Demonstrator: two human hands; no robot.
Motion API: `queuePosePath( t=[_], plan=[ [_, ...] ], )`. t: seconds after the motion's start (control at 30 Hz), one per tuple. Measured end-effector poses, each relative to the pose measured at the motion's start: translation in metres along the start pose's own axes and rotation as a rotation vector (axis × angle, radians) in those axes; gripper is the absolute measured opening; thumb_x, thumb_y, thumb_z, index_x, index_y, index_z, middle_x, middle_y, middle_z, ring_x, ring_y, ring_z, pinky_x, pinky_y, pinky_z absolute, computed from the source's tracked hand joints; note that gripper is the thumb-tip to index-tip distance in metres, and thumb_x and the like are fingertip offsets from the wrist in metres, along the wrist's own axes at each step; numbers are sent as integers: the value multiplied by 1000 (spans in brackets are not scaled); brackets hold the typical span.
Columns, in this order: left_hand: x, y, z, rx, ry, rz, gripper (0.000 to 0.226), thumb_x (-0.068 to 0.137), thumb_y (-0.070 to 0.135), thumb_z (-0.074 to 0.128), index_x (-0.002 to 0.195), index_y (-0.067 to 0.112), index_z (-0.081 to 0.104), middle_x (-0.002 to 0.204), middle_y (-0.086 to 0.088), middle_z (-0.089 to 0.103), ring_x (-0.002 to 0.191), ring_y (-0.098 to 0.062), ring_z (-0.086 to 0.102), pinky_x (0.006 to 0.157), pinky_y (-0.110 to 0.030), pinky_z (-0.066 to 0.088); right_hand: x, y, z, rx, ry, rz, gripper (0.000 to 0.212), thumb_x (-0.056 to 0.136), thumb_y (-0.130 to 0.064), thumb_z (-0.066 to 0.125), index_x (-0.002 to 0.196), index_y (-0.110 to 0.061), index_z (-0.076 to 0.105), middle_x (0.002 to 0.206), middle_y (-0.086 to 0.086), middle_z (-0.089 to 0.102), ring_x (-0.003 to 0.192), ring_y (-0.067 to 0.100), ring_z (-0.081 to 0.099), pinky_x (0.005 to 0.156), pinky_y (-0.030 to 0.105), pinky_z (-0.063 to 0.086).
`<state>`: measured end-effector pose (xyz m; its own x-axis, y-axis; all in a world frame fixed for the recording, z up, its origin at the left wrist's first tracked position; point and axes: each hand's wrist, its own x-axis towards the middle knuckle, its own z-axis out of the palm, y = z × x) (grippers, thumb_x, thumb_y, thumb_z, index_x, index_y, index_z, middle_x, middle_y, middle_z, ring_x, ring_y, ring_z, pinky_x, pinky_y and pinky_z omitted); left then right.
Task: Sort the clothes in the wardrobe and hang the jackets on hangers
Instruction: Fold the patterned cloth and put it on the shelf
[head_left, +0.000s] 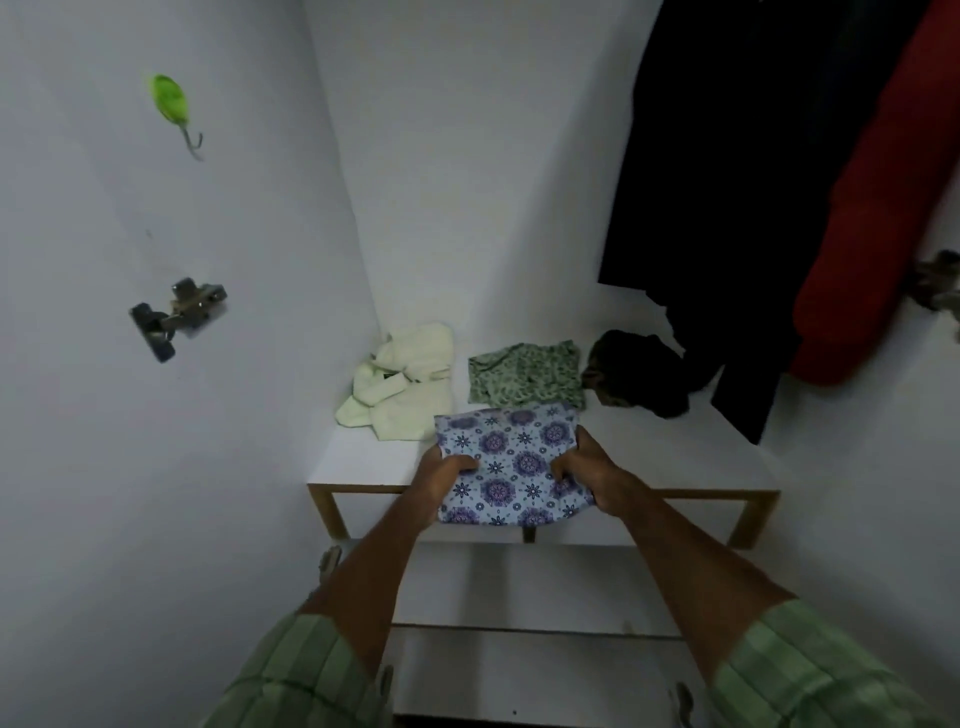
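Patterned cloth (511, 465) gripped between left hand (439, 475), right hand (589, 475).

Colours in the wardrobe

Blue cloth (511, 467) with purple medallions; cream garment (410, 384); green leaf-print cloth (524, 374); dark bundle (639, 374); red jacket (878, 208); black coat (727, 182); lime-green hook (170, 101); green-checked sleeves (306, 680).

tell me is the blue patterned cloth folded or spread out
Folded: the blue patterned cloth forms a compact rectangle gripped by left hand and right hand.

I can't read any text, labels, brands or numbers anywhere from my end; clothes show patterns only.
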<state>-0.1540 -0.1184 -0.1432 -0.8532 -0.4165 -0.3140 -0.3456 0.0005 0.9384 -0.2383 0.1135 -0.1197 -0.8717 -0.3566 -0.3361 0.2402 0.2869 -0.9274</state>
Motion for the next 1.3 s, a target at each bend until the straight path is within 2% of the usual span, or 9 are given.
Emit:
queuePosePath(
  t=[0.23, 0.37, 0.47, 0.53, 0.67, 0.77, 1.0, 1.17, 1.3],
  plan=[
    [78, 36, -54, 137, 122, 156, 22, 84, -1, 67, 105, 2, 62, 83, -10, 68, 78, -23, 63, 67, -27, 50, 91, -38, 60, -57, -13, -122, 85, 80, 14, 60, 154, -18, 35, 125, 14, 65, 73, 24, 67, 58, 38, 57],
    [136, 59, -94, 222, 203, 210, 25, 81, -2, 64, 106, 0, 63, 76, -6, 66, 68, -21, 59, 56, -29, 47, 150, -67, 103, -33, -18, -209, 84, 81, 15, 58, 153, -23, 35, 125, 10, 65, 77, 22, 70, 58, 37, 60],
    [189, 88, -126, 346, 258, 283, 37, 81, 10, 63, 117, 15, 63, 90, -1, 73, 77, -29, 70, 69, -40, 60, 197, -99, 130, 26, 35, -309, 73, 81, 15, 56, 139, -28, 42, 115, 6, 67, 87, 21, 68, 76, 55, 60],
    [225, 104, -147, 446, 353, 320, 45, 86, 15, 60, 130, 21, 55, 111, -3, 73, 93, -33, 71, 83, -48, 59, 228, -121, 150, -46, 93, -341, 70, 78, 8, 64, 135, -25, 41, 117, 7, 63, 101, 28, 66, 80, 49, 59],
    [277, 94, -160, 944, 566, 455, 92, 74, 14, 80, 153, 10, 32, 146, -16, 50, 133, -34, 51, 108, -44, 46, 278, -129, 179, -762, 144, -418, 105, 71, -31, 87, 156, -20, 26, 157, 14, 32, 137, 35, 42, 107, 45, 45],
    [299, 68, -143, 1271, 387, 521, 85, 74, 11, 78, 149, 16, 41, 152, -12, 46, 139, -29, 45, 110, -40, 40, 302, -110, 200, -1046, -60, -504, 64, 90, -36, 64, 148, -21, 43, 158, 10, 33, 142, 34, 39, 112, 42, 38],
    [315, 31, -146, 1044, 322, 527, 61, 79, -4, 61, 137, 14, 59, 136, -8, 63, 126, -28, 59, 108, -48, 46, 313, -94, 201, -1089, -145, -428, 55, 105, -34, 41, 158, -26, 28, 170, 3, 12, 155, 30, 15, 121, 55, 20],
    [278, 52, -135, 1017, 375, 558, 59, 73, -4, 65, 129, 16, 63, 127, -6, 65, 118, -27, 59, 103, -43, 47, 295, -81, 186, -971, -66, -571, 54, 95, -38, 37, 137, -10, 53, 142, 17, 54, 128, 36, 54, 104, 45, 46],
    [222, 43, -104, 1020, 371, 740, 47, 69, -3, 65, 113, 15, 69, 111, -6, 69, 102, -27, 63, 88, -40, 52, 237, -65, 154, -937, -4, -589, 50, 90, -33, 38, 130, -7, 54, 130, 17, 57, 117, 37, 56, 97, 47, 48]
  ],
)
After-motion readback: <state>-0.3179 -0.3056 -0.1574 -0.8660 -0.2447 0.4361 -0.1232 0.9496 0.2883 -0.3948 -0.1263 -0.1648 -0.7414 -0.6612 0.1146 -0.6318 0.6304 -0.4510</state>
